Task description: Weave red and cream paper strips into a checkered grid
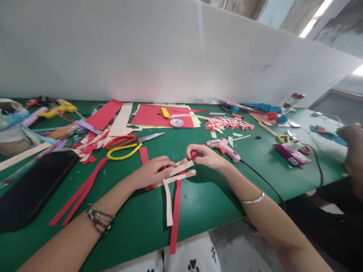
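Several red and cream paper strips cross each other on the green table in front of me. My left hand (157, 170) presses its bent fingers on the crossed cream strips (183, 167); part of the weave is hidden beneath it. At the right end of the strips, my right hand (205, 155) pinches a red paper strip (193, 155) between thumb and fingers. One cream strip (168, 204) and one longer red strip (176, 219) hang toward me, the red one reaching past the table edge. Another red strip (144, 155) sticks out beyond my left hand.
Scissors (124, 147), loose red strips (85, 189) and a black case (36, 189) lie left. A pink glue gun (227, 147) with a cable rests right. Behind are red paper sheets (150, 115) and woven paper pieces (227, 124). Another person's hand (351, 138) is far right.
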Available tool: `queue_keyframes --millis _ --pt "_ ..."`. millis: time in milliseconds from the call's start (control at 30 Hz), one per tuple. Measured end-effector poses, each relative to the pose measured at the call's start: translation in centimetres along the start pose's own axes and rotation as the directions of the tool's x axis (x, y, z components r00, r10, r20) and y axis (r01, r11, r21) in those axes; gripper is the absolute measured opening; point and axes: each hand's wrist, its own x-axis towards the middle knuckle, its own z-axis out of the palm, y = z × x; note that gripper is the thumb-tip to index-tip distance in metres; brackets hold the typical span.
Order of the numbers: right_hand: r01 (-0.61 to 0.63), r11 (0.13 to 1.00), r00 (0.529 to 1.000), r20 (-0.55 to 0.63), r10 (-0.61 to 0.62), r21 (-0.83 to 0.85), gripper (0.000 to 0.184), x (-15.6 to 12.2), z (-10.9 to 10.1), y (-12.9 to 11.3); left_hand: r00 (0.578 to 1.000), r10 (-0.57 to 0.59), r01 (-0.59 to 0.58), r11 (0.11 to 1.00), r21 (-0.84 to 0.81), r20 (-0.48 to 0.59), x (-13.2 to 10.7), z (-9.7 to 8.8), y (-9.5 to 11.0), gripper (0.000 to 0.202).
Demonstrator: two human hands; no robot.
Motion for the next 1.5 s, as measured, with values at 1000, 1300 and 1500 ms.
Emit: queue_keyframes --millis 1000,1300,1500 --pt "0.105 0.992 0.972 0.217 -0.086 -0.076 0.023 -0.6 -0.7 -0.3 0.984 -0.099 0.092 0.994 -0.053 -0.145 0.4 0.9 0.2 0.018" --pt "0.063 0.994 0.958 0.285 -0.035 -0.09 0.019 -0.6 -0.9 -0.2 0.987 -0.048 0.051 0.999 0.015 -0.155 0.3 0.9 0.1 0.023" --pt "0.085 0.991 0.956 0.289 -0.051 -0.105 0.015 -0.6 -0.8 -0.3 0.983 -0.131 0.128 0.991 -0.032 -0.132 0.3 1.1 -0.3 0.028"
